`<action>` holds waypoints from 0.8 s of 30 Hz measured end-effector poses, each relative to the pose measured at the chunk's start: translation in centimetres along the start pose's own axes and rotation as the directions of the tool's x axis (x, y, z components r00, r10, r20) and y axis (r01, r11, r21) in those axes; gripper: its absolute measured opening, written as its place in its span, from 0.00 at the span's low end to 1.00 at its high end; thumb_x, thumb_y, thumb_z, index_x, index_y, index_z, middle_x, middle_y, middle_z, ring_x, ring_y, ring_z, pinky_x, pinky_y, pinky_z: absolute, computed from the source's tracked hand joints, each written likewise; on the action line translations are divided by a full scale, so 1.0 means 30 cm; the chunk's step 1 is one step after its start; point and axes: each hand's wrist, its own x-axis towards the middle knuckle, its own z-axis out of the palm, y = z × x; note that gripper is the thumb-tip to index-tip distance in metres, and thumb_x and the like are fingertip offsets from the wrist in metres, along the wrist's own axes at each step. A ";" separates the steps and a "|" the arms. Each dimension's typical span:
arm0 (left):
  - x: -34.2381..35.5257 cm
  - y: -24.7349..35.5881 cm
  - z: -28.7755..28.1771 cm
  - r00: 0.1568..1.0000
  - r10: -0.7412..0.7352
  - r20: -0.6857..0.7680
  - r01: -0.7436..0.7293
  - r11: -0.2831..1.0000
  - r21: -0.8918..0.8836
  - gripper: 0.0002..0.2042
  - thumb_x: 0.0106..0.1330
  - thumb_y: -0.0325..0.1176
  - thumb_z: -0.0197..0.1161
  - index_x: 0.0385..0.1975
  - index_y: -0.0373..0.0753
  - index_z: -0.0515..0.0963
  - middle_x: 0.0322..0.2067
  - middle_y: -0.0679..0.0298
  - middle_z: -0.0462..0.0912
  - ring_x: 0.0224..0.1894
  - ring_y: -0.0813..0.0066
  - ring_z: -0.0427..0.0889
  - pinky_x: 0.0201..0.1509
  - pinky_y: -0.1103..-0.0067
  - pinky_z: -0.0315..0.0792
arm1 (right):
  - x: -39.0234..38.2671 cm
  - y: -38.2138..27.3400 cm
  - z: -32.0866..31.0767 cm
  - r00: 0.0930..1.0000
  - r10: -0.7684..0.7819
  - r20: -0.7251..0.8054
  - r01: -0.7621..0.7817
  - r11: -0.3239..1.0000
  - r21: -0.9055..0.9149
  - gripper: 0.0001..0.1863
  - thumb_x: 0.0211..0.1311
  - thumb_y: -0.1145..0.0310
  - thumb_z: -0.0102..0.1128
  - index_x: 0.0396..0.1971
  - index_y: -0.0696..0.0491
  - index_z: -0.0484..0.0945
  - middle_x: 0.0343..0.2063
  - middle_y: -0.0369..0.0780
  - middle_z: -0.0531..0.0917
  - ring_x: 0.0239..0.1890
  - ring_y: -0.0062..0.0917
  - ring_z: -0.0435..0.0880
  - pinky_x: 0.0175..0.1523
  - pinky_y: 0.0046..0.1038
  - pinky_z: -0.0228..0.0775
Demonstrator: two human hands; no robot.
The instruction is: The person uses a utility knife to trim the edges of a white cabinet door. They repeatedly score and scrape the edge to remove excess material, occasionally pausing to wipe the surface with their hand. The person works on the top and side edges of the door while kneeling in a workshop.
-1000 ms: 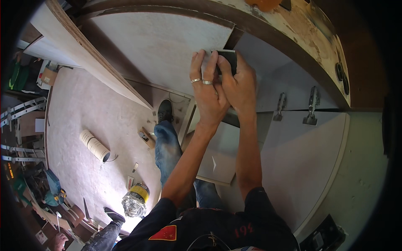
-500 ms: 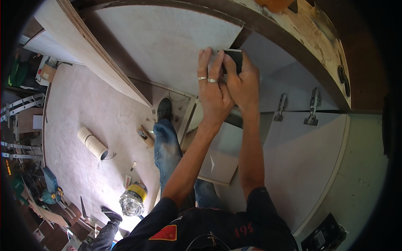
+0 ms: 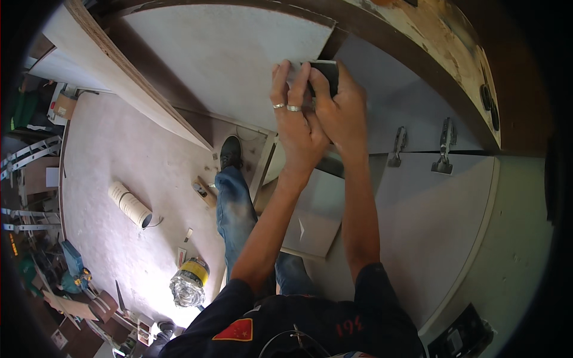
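My right hand [image 3: 343, 107] grips a small dark rectangular block [image 3: 328, 70] with a pale top edge, thumb over it. My left hand [image 3: 298, 128], with two silver rings, is closed beside it, fingertips at the block's left side. Both hands are pressed close together at the edge of a pale panel [image 3: 221, 48] below a curved dark wooden frame [image 3: 406, 53]. How far the left fingers wrap round the block is partly hidden.
A curved plywood board [image 3: 125, 71] stands left. Two metal hinges [image 3: 443, 152] sit on a pale door [image 3: 430, 232] at right. On the floor lie a white cylinder [image 3: 128, 203], a wooden tool [image 3: 202, 191] and a yellow-banded tub [image 3: 194, 271]. Another person's shoe [image 3: 164, 328] is at lower left.
The view shifts slightly, and my hands stay together on the block at the panel edge. The other person's leg at lower left has moved down, mostly out of view.
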 end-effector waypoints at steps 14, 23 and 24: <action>0.005 0.016 -0.013 1.000 0.010 0.014 -0.011 1.000 0.012 0.30 0.57 0.15 0.47 0.65 0.36 0.70 0.68 0.46 0.58 0.69 0.46 0.62 0.69 0.60 0.62 | 0.000 -0.006 -0.033 0.999 -0.006 0.038 0.009 0.998 -0.070 0.14 0.65 0.62 0.58 0.37 0.58 0.80 0.23 0.49 0.84 0.26 0.43 0.85 0.34 0.37 0.75; 0.012 0.023 0.005 0.999 0.000 -0.043 0.000 1.000 0.000 0.32 0.57 0.15 0.47 0.66 0.36 0.69 0.67 0.47 0.59 0.69 0.48 0.61 0.70 0.62 0.60 | 0.014 -0.037 -0.042 0.994 -0.069 0.080 0.081 0.983 -0.164 0.15 0.65 0.60 0.59 0.37 0.59 0.80 0.24 0.49 0.84 0.26 0.43 0.85 0.33 0.37 0.75; 0.019 0.011 -0.002 1.000 0.003 -0.029 -0.005 0.999 -0.050 0.32 0.56 0.15 0.47 0.67 0.36 0.67 0.67 0.47 0.59 0.69 0.48 0.61 0.70 0.61 0.60 | 0.022 -0.028 -0.042 0.994 -0.065 0.093 0.080 0.981 -0.175 0.16 0.66 0.59 0.59 0.37 0.59 0.80 0.24 0.47 0.85 0.26 0.42 0.86 0.34 0.37 0.75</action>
